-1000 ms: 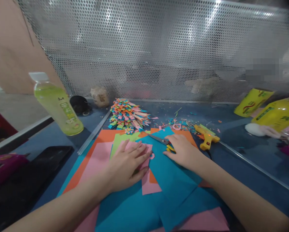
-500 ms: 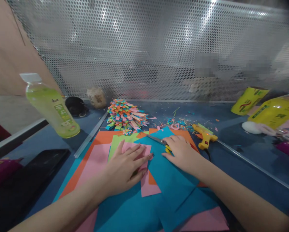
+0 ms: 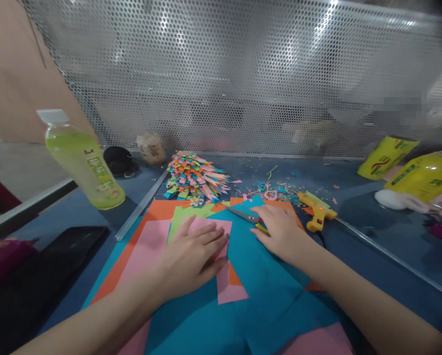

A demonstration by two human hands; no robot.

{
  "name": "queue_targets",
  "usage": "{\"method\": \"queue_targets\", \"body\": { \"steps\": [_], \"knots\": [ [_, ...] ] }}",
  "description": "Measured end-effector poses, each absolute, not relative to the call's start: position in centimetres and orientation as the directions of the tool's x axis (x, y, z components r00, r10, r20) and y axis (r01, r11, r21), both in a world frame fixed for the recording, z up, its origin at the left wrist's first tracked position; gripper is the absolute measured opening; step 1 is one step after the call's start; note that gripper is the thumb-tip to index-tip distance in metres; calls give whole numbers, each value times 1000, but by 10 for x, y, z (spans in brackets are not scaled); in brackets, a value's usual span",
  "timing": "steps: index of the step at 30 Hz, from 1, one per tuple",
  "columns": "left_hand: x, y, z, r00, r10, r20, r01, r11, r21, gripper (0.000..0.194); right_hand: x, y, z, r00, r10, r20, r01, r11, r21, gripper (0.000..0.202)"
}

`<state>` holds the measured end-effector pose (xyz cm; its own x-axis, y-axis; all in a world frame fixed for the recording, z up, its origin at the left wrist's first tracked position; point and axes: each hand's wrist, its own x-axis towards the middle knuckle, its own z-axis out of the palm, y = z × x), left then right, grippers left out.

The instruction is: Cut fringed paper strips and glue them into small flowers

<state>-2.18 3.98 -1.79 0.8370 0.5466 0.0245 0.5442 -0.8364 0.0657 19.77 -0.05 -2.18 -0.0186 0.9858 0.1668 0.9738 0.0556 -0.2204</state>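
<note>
My left hand lies flat, fingers spread, on a pink paper piece over stacked coloured sheets. Scissors with yellow handles rest on a blue sheet, blades pointing left. The fingers of my right hand are apart, over and beside the handles, which they partly hide; no firm grip shows. Behind the sheets stands a cone of folded coloured paper strips, with a small paper flower at its front.
A green drink bottle and a black phone-like slab are at left. Paper scraps lie behind the sheets. At right are a yellow glue gun, a clear stick and a yellow bottle. A perforated metal panel stands behind.
The view has shifted slightly, moving most things a little to the right. Both hands stay in nearly the same places, my left fingers slightly drawn back.
</note>
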Motion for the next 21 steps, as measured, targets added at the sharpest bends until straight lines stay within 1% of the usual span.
{"method": "queue_targets", "body": {
  "steps": [3,6,9,13,15,17,19,21],
  "knots": [
    [-24,43,-18,844,536,3,536,-843,49,53,203,0,-22,75,992,105,980,-54,-191,37],
    [-25,44,-16,836,548,44,548,-836,-1,55,206,-3,-20,114,992,55,979,-103,-174,34],
    [-27,44,-11,811,580,82,584,-811,-33,49,210,-3,-19,128,992,10,979,-125,-161,28],
    [-29,43,-9,774,621,128,626,-780,1,41,220,1,-24,134,990,-36,974,-139,-180,28],
    [-28,41,-11,788,602,129,604,-797,25,45,227,5,-29,138,989,-45,962,-145,-232,23],
    [-27,39,-13,839,537,93,533,-844,67,50,234,8,-34,141,989,-40,937,-147,-318,19],
    [-25,37,-15,882,470,41,463,-879,118,54,240,10,-34,141,989,-33,891,-141,-432,18],
    [-23,36,-16,899,439,12,432,-890,147,53,244,11,-30,128,991,-44,811,-130,-570,18]
  ]
}}
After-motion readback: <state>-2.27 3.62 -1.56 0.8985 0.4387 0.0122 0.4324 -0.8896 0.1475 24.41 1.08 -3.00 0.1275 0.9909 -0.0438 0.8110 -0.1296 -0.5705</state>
